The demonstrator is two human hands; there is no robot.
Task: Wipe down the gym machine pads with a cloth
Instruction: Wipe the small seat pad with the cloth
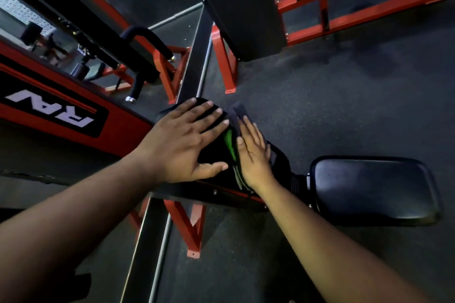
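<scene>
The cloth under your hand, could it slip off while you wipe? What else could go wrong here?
Yes, maybe. The right hand only presses the cloth flat on the side of the pad, so it could slide out and drop to the floor. The left hand leans open on the pad's top; a wet pad might let it skid. The seat pad could be forgotten.

Head camera looks steeply down, close over the hands (211, 145).
</scene>
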